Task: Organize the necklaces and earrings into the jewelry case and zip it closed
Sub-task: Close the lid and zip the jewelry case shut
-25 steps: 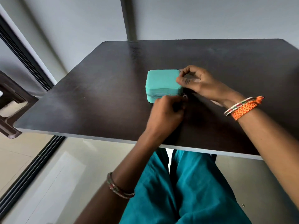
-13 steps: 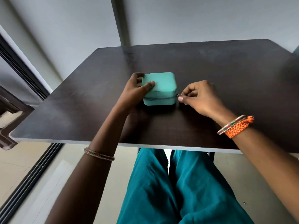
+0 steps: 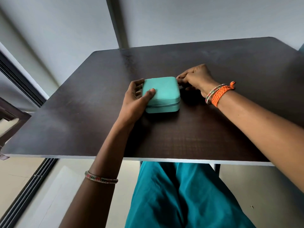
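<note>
A small teal jewelry case (image 3: 164,91) lies with its lid down on the dark table (image 3: 213,129). Its zipper seam runs along the front and right sides. My left hand (image 3: 136,99) holds the case's left side, thumb on the lid and fingers round the far left corner. My right hand (image 3: 195,78) is at the case's far right corner, its fingers curled and pinched at the zipper line; the zipper pull itself is hidden by the fingers. No necklaces or earrings are in view.
The table's near edge (image 3: 148,157) is just above my lap in teal trousers (image 3: 181,195). A grey wall with a dark vertical post (image 3: 118,22) stands behind the table. A sliding door track (image 3: 24,191) runs along the floor at left.
My right hand has moved from the case's near right corner along the right side to the far right corner. My left hand keeps holding the case's left side, as half a second ago.
</note>
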`<act>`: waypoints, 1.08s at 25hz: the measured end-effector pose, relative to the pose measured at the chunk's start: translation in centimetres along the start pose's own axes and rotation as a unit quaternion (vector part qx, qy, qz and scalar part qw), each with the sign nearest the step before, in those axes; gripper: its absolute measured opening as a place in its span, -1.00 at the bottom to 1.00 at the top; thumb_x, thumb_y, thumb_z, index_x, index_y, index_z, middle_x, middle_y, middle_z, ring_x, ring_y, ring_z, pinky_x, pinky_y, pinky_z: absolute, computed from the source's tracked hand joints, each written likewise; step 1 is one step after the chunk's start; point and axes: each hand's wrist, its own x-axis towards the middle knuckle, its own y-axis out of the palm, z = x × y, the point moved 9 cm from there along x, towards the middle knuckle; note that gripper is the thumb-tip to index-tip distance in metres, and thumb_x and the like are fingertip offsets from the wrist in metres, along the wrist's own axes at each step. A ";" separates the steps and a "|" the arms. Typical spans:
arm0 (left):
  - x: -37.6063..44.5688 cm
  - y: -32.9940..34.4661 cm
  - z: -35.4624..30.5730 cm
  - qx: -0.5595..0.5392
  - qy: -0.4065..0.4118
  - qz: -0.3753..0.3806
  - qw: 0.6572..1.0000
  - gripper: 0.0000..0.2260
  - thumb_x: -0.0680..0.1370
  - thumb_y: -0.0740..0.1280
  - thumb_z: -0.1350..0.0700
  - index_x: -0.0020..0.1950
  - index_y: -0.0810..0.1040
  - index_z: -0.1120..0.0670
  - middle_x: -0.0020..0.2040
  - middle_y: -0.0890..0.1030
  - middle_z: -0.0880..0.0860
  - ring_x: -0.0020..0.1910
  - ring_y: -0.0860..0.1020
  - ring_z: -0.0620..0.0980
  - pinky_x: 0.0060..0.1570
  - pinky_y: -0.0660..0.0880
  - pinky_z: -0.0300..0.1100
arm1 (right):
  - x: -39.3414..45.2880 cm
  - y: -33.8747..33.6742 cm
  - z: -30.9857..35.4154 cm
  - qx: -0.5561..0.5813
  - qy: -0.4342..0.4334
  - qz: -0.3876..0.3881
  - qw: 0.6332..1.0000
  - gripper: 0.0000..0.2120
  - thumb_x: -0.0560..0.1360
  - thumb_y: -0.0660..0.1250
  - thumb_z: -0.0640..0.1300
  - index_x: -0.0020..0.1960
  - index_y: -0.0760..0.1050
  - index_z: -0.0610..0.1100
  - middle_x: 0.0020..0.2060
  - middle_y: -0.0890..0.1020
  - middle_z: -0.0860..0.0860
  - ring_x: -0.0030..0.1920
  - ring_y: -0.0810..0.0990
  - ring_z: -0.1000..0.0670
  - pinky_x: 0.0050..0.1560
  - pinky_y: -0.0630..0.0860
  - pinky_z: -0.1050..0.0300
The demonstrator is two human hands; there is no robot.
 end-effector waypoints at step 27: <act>-3.0 -3.4 0.1 0.039 -0.049 -0.146 0.987 -0.69 0.48 0.39 -0.08 0.08 0.67 0.10 -0.13 0.69 0.03 -0.17 0.60 -0.11 -0.06 0.54 -0.22 | -9.4 1.6 -1.0 0.080 -0.004 -0.065 0.995 -0.72 0.40 0.48 -0.14 0.08 0.63 -0.20 -0.02 0.69 -0.06 0.01 0.65 0.02 0.14 0.57 0.03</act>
